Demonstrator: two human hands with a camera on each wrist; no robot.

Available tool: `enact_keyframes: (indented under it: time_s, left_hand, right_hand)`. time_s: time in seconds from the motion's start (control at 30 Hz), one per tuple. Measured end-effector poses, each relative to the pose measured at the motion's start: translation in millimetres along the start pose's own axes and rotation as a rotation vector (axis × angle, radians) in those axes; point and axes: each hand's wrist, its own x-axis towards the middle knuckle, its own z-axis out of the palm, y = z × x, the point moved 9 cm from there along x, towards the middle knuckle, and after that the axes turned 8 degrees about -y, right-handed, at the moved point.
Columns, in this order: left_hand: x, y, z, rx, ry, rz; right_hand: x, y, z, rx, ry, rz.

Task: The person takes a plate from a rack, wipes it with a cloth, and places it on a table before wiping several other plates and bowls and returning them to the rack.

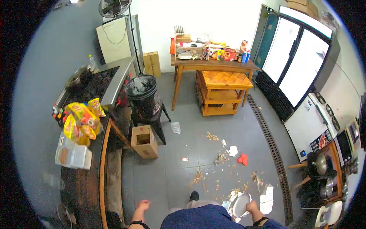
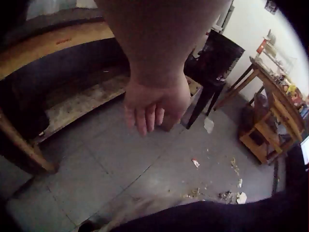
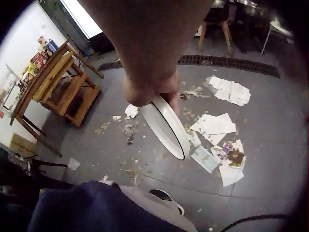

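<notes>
My right hand (image 1: 251,206) grips the edge of a white plate (image 1: 241,205). In the right wrist view this plate (image 3: 152,120) tilts steeply, a thin dark line round its rim, and the fingers of the right hand (image 3: 152,89) are partly hidden behind it. Below it on the floor lie white paper sheets (image 3: 212,124) and a soiled sheet with brown and purple scraps (image 3: 235,155). On the other side, my left hand (image 2: 157,104) hangs beside the counter with loose fingers and nothing in them.
Food scraps (image 1: 197,178), crumpled white paper (image 1: 233,151) and a red crumpled thing (image 1: 243,159) litter the tiled floor. A cardboard box (image 1: 145,149) and a black bucket (image 1: 142,97) on a stool stand left. A wooden table (image 1: 213,65) is ahead; a drain grate (image 1: 271,152) runs along the right.
</notes>
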Motion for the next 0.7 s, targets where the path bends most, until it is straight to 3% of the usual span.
enact_keyframes:
  time_s: [0.03,0.1,0.13,0.17,0.23,0.33,0.43,0.5,0.57,0.63,0.7]
  left_hand:
    - [16.1,3.5,0.1,-0.002,-0.030,-0.001]
    - [18.2,36.3,-20.9,0.027,-0.025,0.055]
    - [20.2,55.7,-28.9,0.036,-0.024,0.083]
    - [37.7,56.3,-32.8,-0.134,-0.001,0.072]
    - [77.4,49.0,-36.3,-0.476,0.046,0.046]
    - [108.7,99.9,-63.3,-0.542,0.052,0.057]
    - [107.3,236.5,-138.1,-0.564,0.098,0.128]
    - [160.8,322.4,-170.8,-0.338,0.104,0.408]
    - [223.0,401.9,-185.7,-0.330,0.036,0.606]
    - [213.6,518.7,-232.6,-0.283,-0.025,0.651]
    - [212.3,613.3,-269.9,-0.242,-0.048,0.784]
  right_hand:
    - [15.1,-15.1,-5.6,0.071,-0.028,0.061]
    - [33.6,-104.8,-34.2,-0.174,-0.235,-0.056]
    - [70.2,-111.0,-24.7,-0.201,-0.143,-0.102]
    - [104.2,-130.2,-20.5,-0.224,-0.047,-0.154]
    - [143.3,-180.2,-23.6,-0.105,-0.125,-0.026]
    - [192.3,-298.0,-40.5,0.011,-0.123,-0.177]
    - [247.6,-404.7,-56.8,0.060,-0.081,-0.339]
    - [283.5,-484.2,-89.9,0.099,-0.010,-0.457]
    - [300.2,-545.7,-122.2,0.099,0.054,-0.569]
    - [314.2,-607.1,-168.0,0.159,0.021,-0.547]
    - [328.3,-661.7,-216.7,0.206,0.114,-0.671]
